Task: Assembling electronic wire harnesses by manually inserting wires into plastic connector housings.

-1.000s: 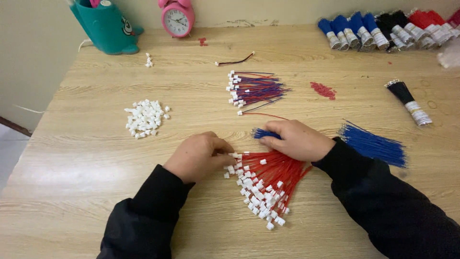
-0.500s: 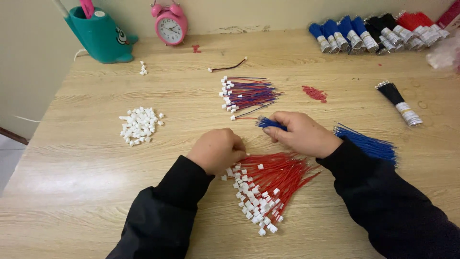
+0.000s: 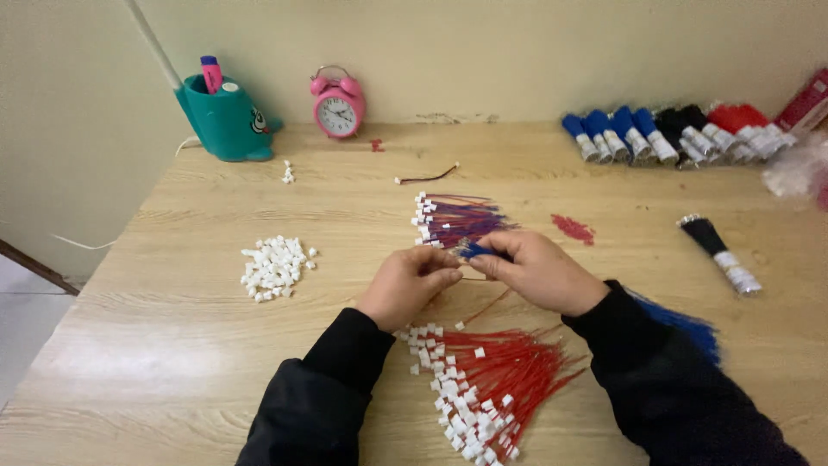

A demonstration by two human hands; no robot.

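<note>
Left hand: the left hand (image 3: 410, 285) is curled up with its fingers pinched together. They seem to hold the end of a thin red wire (image 3: 488, 305), just in front of the mixed wire bunch (image 3: 457, 221). What else is in the pinch is too small to see.

Right hand: the right hand (image 3: 539, 272) is closed too. It holds a blue wire (image 3: 479, 251) at its fingertips, and those tips meet the left hand's tips, just in front of the mixed wire bunch.

Thin red wire: it runs from the fingers down and to the right, under the right hand.

Mixed wire bunch: red and blue wires with white plugs on their left ends, lying on the wooden table (image 3: 172, 362), just past the hands.

Red wire pile: the red wire pile (image 3: 492, 380) with white plugs lies on the near side of the mixed wire bunch, between the two black sleeves.

Loose blue wires: the loose blue wires (image 3: 690, 324) peek out from under the right sleeve, to the right of and nearer than the mixed wire bunch.

White plug heap: the white plug heap (image 3: 276, 266) sits well to the left of the mixed wire bunch.

Black wire bundle: the black wire bundle (image 3: 720, 250) lies well to the right of the mixed wire bunch.

Pink clock: the pink clock (image 3: 337, 103) stands far behind the mixed wire bunch, by the wall.

Green cup: the green cup (image 3: 226, 121) stands left of the clock, with a pink pen in it.
</note>
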